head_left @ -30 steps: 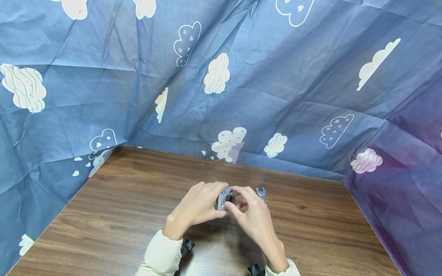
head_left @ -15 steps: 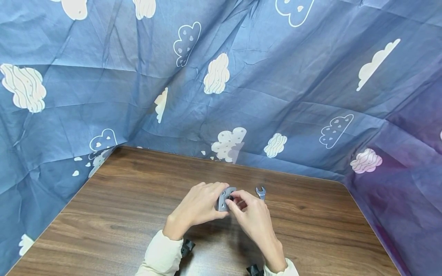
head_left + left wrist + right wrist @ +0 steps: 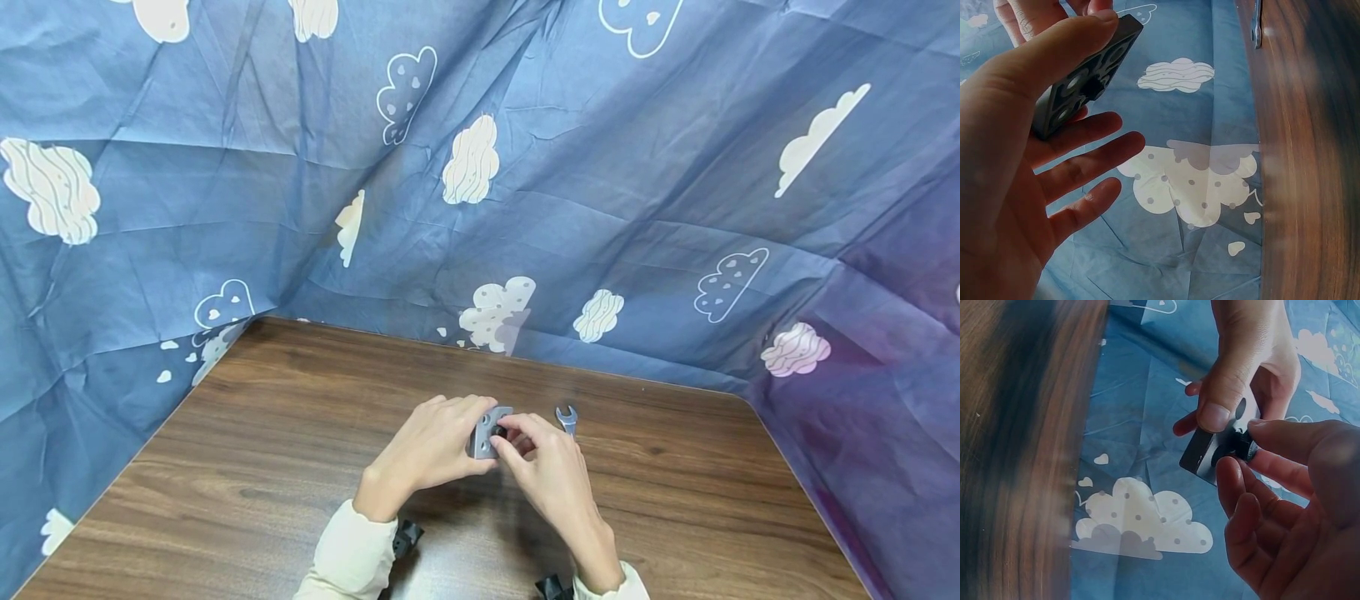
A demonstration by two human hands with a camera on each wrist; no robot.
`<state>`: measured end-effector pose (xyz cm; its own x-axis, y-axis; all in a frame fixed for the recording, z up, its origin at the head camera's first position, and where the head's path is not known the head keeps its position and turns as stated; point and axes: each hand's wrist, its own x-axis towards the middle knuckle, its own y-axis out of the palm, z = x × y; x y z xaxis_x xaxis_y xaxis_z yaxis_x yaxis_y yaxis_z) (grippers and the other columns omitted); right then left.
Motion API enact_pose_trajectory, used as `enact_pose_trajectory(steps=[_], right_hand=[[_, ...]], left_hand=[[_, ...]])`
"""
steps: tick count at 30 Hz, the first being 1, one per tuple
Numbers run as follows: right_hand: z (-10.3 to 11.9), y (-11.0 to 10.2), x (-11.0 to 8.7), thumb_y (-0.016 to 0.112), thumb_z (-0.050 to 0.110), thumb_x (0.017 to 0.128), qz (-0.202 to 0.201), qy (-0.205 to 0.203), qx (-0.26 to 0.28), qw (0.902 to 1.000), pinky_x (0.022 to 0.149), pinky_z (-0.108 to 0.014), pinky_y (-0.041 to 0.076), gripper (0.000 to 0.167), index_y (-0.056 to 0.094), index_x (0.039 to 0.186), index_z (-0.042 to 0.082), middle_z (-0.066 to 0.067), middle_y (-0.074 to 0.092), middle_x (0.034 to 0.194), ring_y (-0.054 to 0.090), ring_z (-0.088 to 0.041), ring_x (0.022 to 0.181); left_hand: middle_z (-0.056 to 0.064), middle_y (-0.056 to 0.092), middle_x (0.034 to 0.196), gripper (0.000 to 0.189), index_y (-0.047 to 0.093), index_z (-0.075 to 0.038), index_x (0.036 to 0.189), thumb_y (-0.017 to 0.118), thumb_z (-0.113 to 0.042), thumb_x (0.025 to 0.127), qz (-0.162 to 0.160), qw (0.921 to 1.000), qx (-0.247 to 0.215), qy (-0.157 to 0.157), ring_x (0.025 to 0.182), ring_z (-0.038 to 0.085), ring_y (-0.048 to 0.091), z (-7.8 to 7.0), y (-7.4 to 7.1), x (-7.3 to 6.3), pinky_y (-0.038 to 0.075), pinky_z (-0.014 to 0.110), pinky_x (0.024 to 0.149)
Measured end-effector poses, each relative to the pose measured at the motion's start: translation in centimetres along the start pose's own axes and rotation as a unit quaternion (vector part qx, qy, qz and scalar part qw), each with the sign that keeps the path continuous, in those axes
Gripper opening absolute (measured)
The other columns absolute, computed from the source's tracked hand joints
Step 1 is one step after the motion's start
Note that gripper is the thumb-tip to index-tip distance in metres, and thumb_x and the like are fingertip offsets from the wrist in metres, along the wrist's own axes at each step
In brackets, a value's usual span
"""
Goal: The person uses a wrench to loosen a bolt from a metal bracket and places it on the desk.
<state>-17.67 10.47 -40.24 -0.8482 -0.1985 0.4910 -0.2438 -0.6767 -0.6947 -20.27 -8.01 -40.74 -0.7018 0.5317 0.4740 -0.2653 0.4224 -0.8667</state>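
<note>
A wrinkled blue cloth printed with white clouds (image 3: 315, 200) hangs around the back and sides of a dark brown wood-grain table (image 3: 315, 400), turning purplish toward the right. Over the table the person's two hands meet near the middle. The left hand (image 3: 438, 443) grips a flat grey rectangular block with round holes (image 3: 484, 434), the thumb along one edge, while three of its fingers reach out past the block, spread apart. The block is held up off the table, tilted, its holed face turned toward the right hand (image 3: 553, 477). That hand is nearly closed, thumb and fingertip pinching a small round black knob (image 3: 1246, 449) at the middle of that face; I can't tell how deep it sits. Just beyond the right hand lies a silver metal open-ended wrench (image 3: 567, 420), its lower part hidden. Further back along the arms come cream-coloured sleeves (image 3: 351, 550) and, beside the wrists, small black devices (image 3: 407, 538).
</note>
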Motion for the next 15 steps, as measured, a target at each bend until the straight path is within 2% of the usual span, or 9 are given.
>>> enact_pose_trajectory(steps=[15], right_hand=[[0.02, -0.10, -0.21, 0.081, 0.013, 0.081, 0.001, -0.014, -0.008, 0.9999, 0.060, -0.024, 0.055, 0.023, 0.075, 0.102, 0.014, 0.006, 0.068, 0.088, 0.065, -0.002, 0.069]], left_hand=[[-0.004, 0.069, 0.116, 0.068, 0.057, -0.014, 0.130, 0.077, -0.050, 0.077, 0.009, 0.9999, -0.001, -0.005, 0.097, 0.012, 0.067, -0.01, 0.01, -0.08, 0.051, 0.031, 0.083]])
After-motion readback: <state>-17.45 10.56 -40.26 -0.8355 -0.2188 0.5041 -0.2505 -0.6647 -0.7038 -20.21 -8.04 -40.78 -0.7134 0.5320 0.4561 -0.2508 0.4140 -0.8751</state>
